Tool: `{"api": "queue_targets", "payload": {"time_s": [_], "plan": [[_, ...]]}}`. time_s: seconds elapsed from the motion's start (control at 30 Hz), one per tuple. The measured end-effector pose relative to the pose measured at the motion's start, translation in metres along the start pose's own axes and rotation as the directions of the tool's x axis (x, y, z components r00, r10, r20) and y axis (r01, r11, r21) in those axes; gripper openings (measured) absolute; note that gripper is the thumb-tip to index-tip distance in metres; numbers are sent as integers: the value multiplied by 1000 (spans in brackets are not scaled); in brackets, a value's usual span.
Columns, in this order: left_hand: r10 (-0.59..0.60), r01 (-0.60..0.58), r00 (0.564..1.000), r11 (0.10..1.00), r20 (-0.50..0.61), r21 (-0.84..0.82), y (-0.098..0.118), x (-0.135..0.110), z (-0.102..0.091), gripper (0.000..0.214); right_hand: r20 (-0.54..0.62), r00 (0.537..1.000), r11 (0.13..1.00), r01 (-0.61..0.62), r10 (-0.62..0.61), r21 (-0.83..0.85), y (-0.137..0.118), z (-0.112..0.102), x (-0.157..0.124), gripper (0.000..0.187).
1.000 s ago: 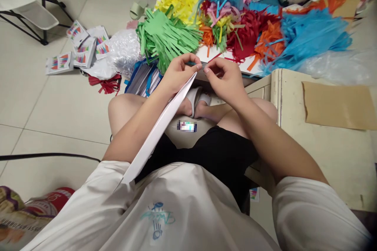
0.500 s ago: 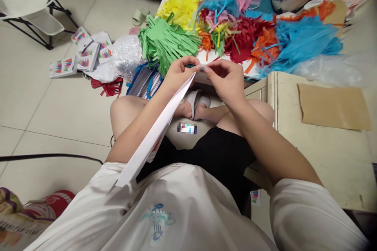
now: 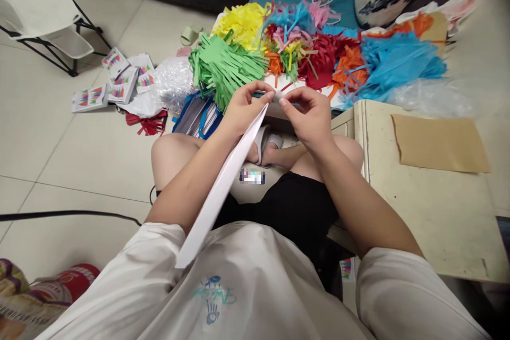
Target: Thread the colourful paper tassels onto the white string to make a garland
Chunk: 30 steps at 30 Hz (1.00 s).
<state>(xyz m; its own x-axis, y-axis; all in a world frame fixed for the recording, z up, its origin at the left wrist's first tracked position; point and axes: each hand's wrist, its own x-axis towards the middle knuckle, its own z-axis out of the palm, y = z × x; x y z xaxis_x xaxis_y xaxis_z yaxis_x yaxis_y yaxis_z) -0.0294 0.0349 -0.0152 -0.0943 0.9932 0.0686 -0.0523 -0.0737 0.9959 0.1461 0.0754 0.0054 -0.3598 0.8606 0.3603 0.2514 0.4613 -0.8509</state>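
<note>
My left hand [image 3: 250, 105] is closed in a pinch above my knees, with a long white paper sheet [image 3: 223, 186] hanging from it towards my shirt. The sheet is seen nearly edge-on. My right hand [image 3: 309, 117], thumb and forefinger pinched, is just to the right of the left fingertips. Between the two sets of fingertips shows a small whitish piece [image 3: 278, 95], too small to name. Behind the hands lie bunches of cut paper tassels, among them green [image 3: 229, 66], yellow [image 3: 243, 24] and blue [image 3: 398, 61] ones.
A cream cabinet [image 3: 434, 223] stands at my right, bearing a brown paper sheet [image 3: 440, 143]. Printed white packets [image 3: 90, 98] and a clear plastic bag [image 3: 173, 82] lie on the floor at left. Further left is a folding stool [image 3: 43, 13]. A blue bag [image 3: 195, 117] holds papers.
The white sheet has turned so that its printed underside no longer shows. My right fingertips have drawn slightly away from the left ones. The whole view has shifted a little.
</note>
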Motion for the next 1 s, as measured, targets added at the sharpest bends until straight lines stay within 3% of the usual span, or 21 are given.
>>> {"api": "queue_targets", "payload": {"time_s": [0.2, 0.3, 0.37, 0.47, 0.57, 0.67, 0.77, 0.87, 0.93, 1.0], "plan": [[50, -50, 999, 994, 2, 93, 6, -13, 19, 54, -156, 988, 997, 10, -23, -79, 16, -20, -5, 39], [78, -69, 996, 975, -37, 210, 7, -15, 27, 52, -224, 973, 998, -54, 58, 23, 24, -32, -17, 42], [87, -54, 992, 942, -86, 331, 9, -17, 35, 42, -155, 966, 965, -174, 206, 198, 21, -37, -31, 47], [102, -11, 982, 871, -159, 491, 10, -20, 54, 29, 86, 921, 851, -385, 381, 357, 8, -41, -56, 80], [107, 13, 979, 815, -173, 580, 10, -21, 75, 24, 184, 886, 800, -464, 427, 380, -2, -42, -72, 104], [110, -24, 988, 799, -106, 601, 14, -20, 83, 20, 179, 889, 799, -457, 421, 391, -2, -44, -76, 108], [95, -155, 986, 807, 133, 570, 25, -18, 64, 16, 164, 902, 819, -432, 400, 376, 2, -47, -76, 105], [8, -225, 917, 836, 398, 501, 35, -17, 24, 19, 131, 918, 846, -396, 374, 356, 1, -52, -76, 102], [-69, -148, 898, 883, 436, 445, 36, -18, 0, 29, 91, 929, 870, -367, 358, 330, -2, -56, -76, 102], [-123, 18, 920, 961, 371, 275, 28, -23, -12, 39, 52, 940, 895, -336, 336, 292, -4, -59, -76, 101]]}}
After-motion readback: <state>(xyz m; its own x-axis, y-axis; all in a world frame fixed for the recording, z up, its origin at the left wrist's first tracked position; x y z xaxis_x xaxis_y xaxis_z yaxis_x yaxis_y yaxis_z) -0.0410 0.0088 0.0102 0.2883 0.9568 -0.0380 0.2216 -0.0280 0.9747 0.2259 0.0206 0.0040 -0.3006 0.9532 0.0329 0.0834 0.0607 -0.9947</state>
